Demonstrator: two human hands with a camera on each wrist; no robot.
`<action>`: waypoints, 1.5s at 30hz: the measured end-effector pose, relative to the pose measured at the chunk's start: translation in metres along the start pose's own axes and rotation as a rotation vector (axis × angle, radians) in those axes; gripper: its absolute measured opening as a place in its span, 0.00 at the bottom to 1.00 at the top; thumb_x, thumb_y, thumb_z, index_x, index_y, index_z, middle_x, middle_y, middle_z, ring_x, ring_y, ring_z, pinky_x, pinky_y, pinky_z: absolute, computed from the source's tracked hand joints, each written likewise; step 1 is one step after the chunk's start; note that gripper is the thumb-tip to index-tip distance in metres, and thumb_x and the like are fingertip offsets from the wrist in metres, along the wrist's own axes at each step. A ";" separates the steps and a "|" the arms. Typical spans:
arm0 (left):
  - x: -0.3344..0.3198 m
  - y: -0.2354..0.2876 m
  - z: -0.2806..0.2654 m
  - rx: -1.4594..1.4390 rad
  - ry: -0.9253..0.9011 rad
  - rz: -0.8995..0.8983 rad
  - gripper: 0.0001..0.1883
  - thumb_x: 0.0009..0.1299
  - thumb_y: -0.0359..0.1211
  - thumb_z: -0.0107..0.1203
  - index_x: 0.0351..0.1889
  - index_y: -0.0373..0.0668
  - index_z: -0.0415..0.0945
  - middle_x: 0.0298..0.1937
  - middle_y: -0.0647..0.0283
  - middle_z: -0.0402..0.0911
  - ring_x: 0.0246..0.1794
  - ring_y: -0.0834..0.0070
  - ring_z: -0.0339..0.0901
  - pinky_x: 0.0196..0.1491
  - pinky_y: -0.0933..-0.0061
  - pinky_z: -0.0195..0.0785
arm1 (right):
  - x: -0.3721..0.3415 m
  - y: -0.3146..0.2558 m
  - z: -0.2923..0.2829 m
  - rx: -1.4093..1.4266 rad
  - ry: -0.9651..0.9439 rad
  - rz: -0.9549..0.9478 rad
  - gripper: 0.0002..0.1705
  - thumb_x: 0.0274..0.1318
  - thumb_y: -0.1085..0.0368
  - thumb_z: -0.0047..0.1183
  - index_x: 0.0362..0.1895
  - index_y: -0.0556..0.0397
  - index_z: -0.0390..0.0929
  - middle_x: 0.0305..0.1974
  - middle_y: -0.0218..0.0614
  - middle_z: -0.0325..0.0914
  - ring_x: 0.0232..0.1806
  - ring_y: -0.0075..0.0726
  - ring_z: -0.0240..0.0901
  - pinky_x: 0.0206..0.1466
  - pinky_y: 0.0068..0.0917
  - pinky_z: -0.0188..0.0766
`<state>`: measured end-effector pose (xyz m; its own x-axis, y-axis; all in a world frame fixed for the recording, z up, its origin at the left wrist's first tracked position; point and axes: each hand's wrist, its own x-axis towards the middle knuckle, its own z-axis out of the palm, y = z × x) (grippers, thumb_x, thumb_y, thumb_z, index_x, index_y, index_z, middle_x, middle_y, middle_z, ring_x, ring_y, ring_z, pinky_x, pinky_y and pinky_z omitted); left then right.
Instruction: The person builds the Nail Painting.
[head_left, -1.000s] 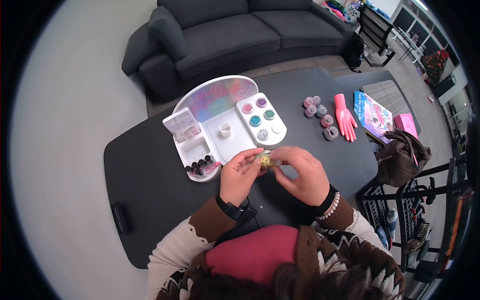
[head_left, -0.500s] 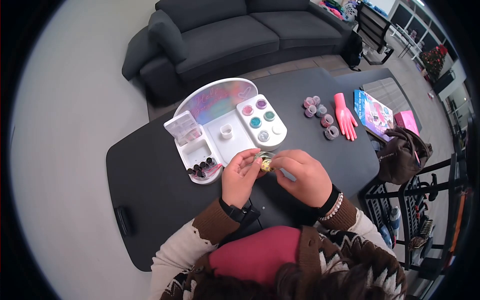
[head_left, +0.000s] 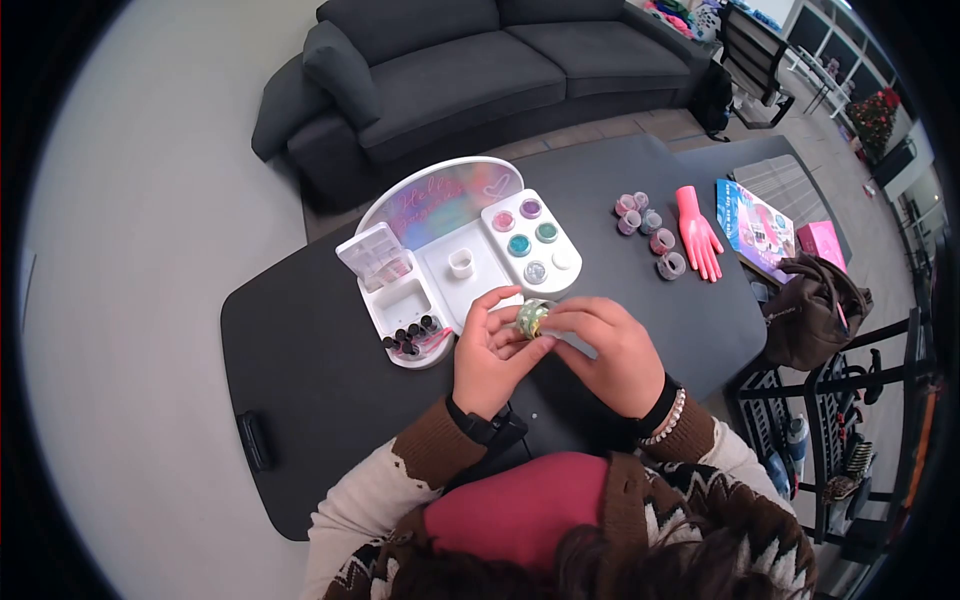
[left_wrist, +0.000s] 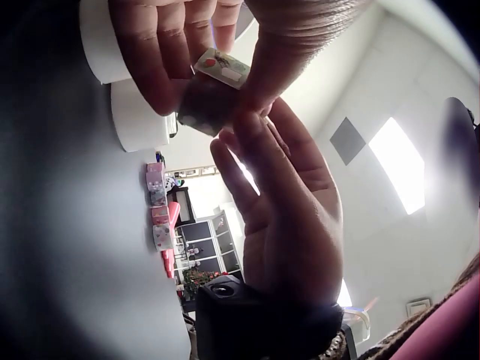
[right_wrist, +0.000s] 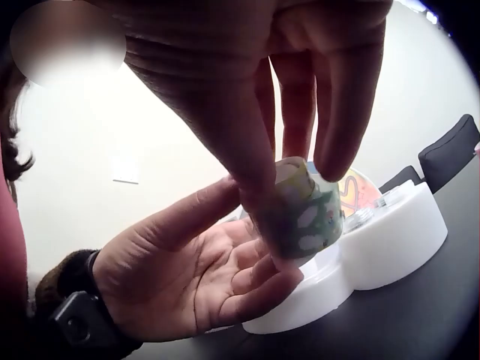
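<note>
In the head view, both hands meet over the near edge of the table around a small green patterned tape roll (head_left: 531, 318). My left hand (head_left: 490, 362) holds it between thumb and fingers, palm turned up. From the other side my right hand (head_left: 618, 362) pinches it with thumb and fingertips. The right wrist view shows white shapes on the green roll (right_wrist: 319, 225), with a narrower yellow piece (right_wrist: 292, 180) at its upper end beside the right thumb. In the left wrist view, the pale printed band (left_wrist: 223, 69) shows beside the left thumb, while the darker side is in shadow.
Ahead stands a white manicure set (head_left: 470, 290) with glitter pots, a small white cup (head_left: 461, 264) and black-capped bottles (head_left: 410, 335). To the right are several small pink and grey rolls (head_left: 661, 241), a pink model hand (head_left: 699, 235), a box (head_left: 757, 225) and a bag (head_left: 815, 310).
The roll has turned in my hands: its yellow part faced up before, and the green patterned side shows now. My left fingers have shifted and spread around it.
</note>
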<state>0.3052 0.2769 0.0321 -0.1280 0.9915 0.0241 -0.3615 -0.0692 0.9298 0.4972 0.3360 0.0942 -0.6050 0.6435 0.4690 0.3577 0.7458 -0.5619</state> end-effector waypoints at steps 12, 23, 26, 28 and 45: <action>0.001 0.004 0.001 -0.101 -0.024 0.057 0.39 0.79 0.21 0.66 0.83 0.37 0.56 0.62 0.49 0.85 0.63 0.68 0.85 0.70 0.65 0.78 | -0.001 0.017 0.007 0.789 -0.034 0.447 0.33 0.68 0.70 0.73 0.72 0.56 0.74 0.59 0.37 0.89 0.59 0.29 0.85 0.66 0.32 0.82; -0.002 0.007 0.001 -0.138 0.012 0.026 0.40 0.80 0.22 0.64 0.84 0.38 0.53 0.60 0.49 0.85 0.64 0.69 0.84 0.71 0.64 0.77 | -0.002 0.020 0.019 0.950 0.019 0.551 0.30 0.69 0.74 0.70 0.68 0.57 0.67 0.53 0.40 0.88 0.53 0.25 0.85 0.58 0.25 0.83; -0.001 0.006 0.003 -0.161 -0.004 -0.005 0.41 0.78 0.19 0.63 0.84 0.39 0.51 0.58 0.51 0.85 0.60 0.71 0.85 0.66 0.68 0.79 | -0.004 0.021 0.026 0.989 0.091 0.538 0.32 0.69 0.76 0.68 0.68 0.55 0.62 0.52 0.41 0.86 0.52 0.26 0.85 0.56 0.26 0.84; 0.000 0.007 0.000 -0.082 -0.096 -0.041 0.41 0.78 0.20 0.62 0.85 0.39 0.51 0.58 0.53 0.85 0.60 0.74 0.85 0.66 0.71 0.79 | -0.004 0.019 0.029 1.013 0.119 0.538 0.33 0.69 0.76 0.68 0.68 0.54 0.59 0.52 0.41 0.84 0.51 0.27 0.84 0.55 0.26 0.84; -0.005 0.032 0.002 -0.044 0.004 0.035 0.47 0.75 0.17 0.58 0.88 0.41 0.44 0.52 0.54 0.85 0.52 0.73 0.85 0.60 0.68 0.80 | 0.001 0.003 0.020 0.824 -0.210 0.517 0.34 0.64 0.68 0.71 0.67 0.56 0.65 0.48 0.30 0.79 0.36 0.19 0.71 0.41 0.24 0.74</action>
<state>0.2965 0.2701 0.0624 -0.1451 0.9879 0.0550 -0.3971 -0.1091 0.9113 0.4834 0.3351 0.0796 -0.6564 0.7526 -0.0528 0.0557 -0.0214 -0.9982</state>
